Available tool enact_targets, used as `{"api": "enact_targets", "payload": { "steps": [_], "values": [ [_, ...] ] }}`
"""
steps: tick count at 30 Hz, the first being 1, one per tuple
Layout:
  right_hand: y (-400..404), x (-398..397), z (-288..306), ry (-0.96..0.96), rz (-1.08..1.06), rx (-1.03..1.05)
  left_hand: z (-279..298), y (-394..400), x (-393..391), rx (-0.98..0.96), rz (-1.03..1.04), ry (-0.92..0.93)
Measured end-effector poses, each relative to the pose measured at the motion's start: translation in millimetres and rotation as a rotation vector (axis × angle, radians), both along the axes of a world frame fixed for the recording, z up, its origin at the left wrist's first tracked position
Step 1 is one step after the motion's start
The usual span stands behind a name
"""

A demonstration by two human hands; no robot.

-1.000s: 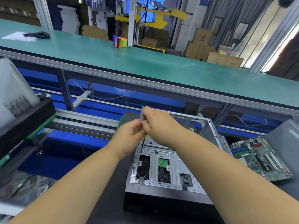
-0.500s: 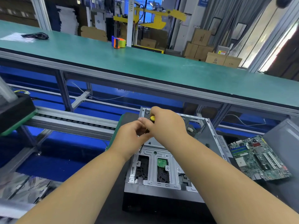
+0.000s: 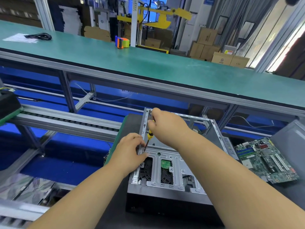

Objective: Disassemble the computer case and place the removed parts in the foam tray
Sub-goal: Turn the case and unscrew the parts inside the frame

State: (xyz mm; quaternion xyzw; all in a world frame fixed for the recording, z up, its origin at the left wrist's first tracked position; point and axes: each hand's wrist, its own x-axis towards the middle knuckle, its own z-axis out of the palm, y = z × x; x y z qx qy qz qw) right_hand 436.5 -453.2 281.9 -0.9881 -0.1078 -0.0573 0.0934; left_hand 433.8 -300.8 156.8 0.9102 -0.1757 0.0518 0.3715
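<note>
An open grey metal computer case (image 3: 173, 166) with a black front is seen lying on a dark mat (image 3: 130, 123), low in the middle of the view. A small screwdriver with a yellow and black handle (image 3: 149, 135) is held in the right hand (image 3: 166, 128), with the fingers curled round the handle. The thin dark tip is pointed down at the left wall of the case, at about 10 o'clock from the case's middle. The left hand (image 3: 130, 152) is placed on that same wall, and the shaft seems to be pinched near the tip by its fingers. A green circuit board (image 3: 264, 161) with many small parts is laid flat at 3 o'clock from the case, just beside it. A long green work table (image 3: 148, 63) is seen at 12 o'clock, well apart. An orange and blue tape holder (image 3: 121, 42) is stood on that table, and a black coiled cable (image 3: 38, 36) is laid at its far left end.
</note>
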Motion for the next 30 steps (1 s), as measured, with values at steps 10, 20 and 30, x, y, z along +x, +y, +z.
{"api": "enact_targets", "payload": {
  "steps": [10,20,30],
  "values": [
    [-1.6,1.2,4.5,0.164,-0.014,0.33,-1.4,-2.8,0.1,0.131,0.046,-0.099],
    [1.6,-2.2,-3.7,0.065,-0.055,0.155,-3.7,-2.4,0.6,0.113,0.034,-0.059],
    [1.8,-0.8,-0.2,0.067,-0.121,0.281,-6.4,-3.3,2.6,0.086,0.02,-0.057]
  ]
}}
